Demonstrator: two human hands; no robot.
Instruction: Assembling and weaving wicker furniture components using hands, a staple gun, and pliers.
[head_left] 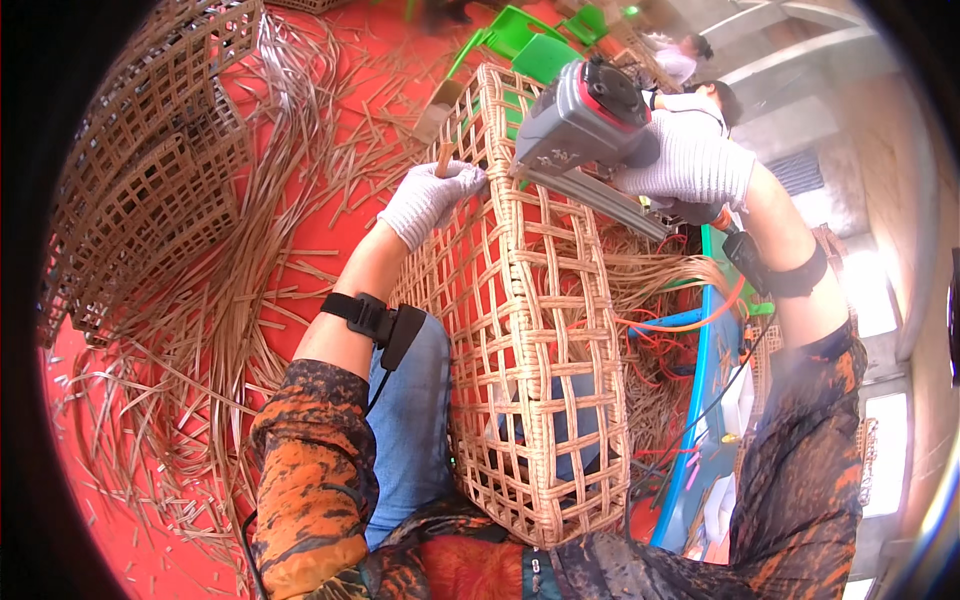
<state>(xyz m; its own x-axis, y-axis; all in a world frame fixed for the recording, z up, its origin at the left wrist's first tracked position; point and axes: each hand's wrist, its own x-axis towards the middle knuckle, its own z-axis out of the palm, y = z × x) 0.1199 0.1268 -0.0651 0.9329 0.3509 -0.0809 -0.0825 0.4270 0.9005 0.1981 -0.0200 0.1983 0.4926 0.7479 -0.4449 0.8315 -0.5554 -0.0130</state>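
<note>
A long open-weave wicker basket frame (pixel 520 290) of tan strands stretches from my lap away from me. My right hand (pixel 690 160), in a white knit glove, is wrapped round the handle of a grey air stapler (pixel 585 115). The stapler's nose points at the frame's far upper edge, but whether it touches cannot be made out. My left hand (pixel 432 198), also gloved, is closed at the left of that edge. A short brown weaving strip (pixel 444 158) sticks up out of its grip; the fingertips are partly hidden against the frame.
Loose weaving strips (pixel 240 300) cover the red floor at left, beside stacked woven panels (pixel 160 190). Blue-edged equipment (pixel 700 380), an orange hose (pixel 700 322) and more strands lie at right. Green chairs (pixel 520 40) and other people (pixel 705 100) are farther off.
</note>
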